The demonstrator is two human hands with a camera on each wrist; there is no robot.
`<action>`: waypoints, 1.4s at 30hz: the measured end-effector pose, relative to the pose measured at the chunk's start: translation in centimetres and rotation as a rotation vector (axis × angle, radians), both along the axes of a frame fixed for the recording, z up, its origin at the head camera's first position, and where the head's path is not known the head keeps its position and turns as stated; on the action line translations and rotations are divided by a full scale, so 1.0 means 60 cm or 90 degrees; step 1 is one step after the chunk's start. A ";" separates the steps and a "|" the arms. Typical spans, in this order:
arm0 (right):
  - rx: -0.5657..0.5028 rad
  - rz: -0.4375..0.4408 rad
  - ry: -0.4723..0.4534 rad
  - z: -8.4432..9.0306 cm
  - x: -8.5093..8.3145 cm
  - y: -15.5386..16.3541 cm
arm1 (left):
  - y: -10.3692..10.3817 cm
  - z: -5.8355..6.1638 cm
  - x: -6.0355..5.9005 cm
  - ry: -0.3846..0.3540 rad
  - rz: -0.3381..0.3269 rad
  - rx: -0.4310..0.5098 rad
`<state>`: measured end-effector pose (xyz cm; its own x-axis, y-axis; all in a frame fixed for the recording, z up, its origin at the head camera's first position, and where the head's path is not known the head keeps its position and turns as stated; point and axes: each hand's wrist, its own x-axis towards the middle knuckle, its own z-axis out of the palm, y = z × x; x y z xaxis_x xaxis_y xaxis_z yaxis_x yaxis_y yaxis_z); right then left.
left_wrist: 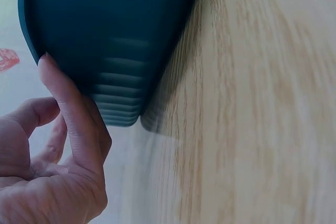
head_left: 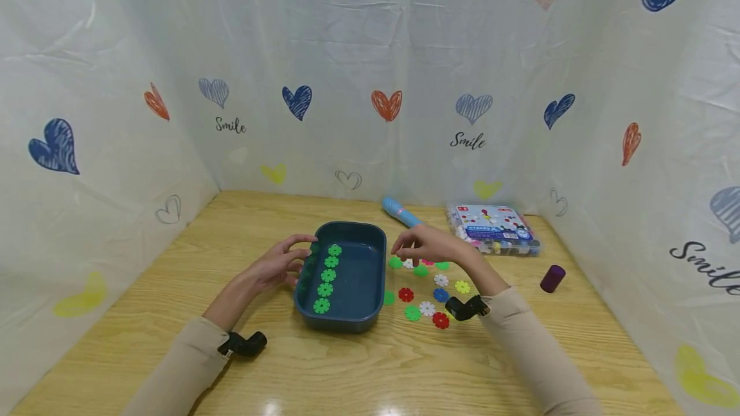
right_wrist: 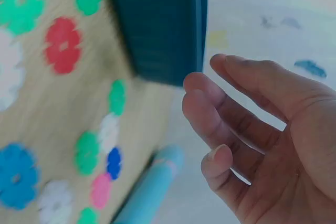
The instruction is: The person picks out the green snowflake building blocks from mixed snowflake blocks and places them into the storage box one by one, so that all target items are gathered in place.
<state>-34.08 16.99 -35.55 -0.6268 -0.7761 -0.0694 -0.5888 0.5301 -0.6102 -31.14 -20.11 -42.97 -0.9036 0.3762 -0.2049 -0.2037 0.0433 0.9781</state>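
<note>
A dark blue tray (head_left: 352, 325) stands on the table with several green flower-shaped discs (head_left: 325, 289) in a line along its left side. My left hand (head_left: 280, 266) is at the tray's left wall; in the left wrist view a fingertip (left_wrist: 47, 62) touches the rim, the fingers loosely bent. Just right of the tray, my right hand (head_left: 424, 244) hovers above scattered discs, holding nothing. Its fingers are relaxed and apart in the right wrist view. Those discs include a red disc (head_left: 406, 294), a blue disc (head_left: 441, 294) and a yellow disc (head_left: 462, 287).
A light blue cylinder (head_left: 399, 210) lies behind the right hand. At the back right is a clear plastic box (head_left: 497, 230) with a printed lid. A small purple cylinder (head_left: 552, 278) sits near the table's right edge. Heart-patterned curtains surround the table.
</note>
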 end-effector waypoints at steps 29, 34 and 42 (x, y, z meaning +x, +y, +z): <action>0.045 -0.181 0.100 -0.097 -0.007 0.073 | -0.001 -0.002 -0.001 -0.001 -0.006 0.006; 0.060 -0.181 0.100 -0.101 -0.007 0.068 | -0.002 -0.004 0.000 -0.002 -0.008 0.006; 0.049 -0.186 0.058 -0.102 -0.008 0.070 | -0.001 -0.002 -0.001 -0.007 -0.004 -0.001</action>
<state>-34.57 21.18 -41.69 -0.8288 -0.5568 -0.0552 -0.4547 0.7278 -0.5134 -31.17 -20.15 -43.12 -0.8990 0.3813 -0.2154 -0.2142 0.0459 0.9757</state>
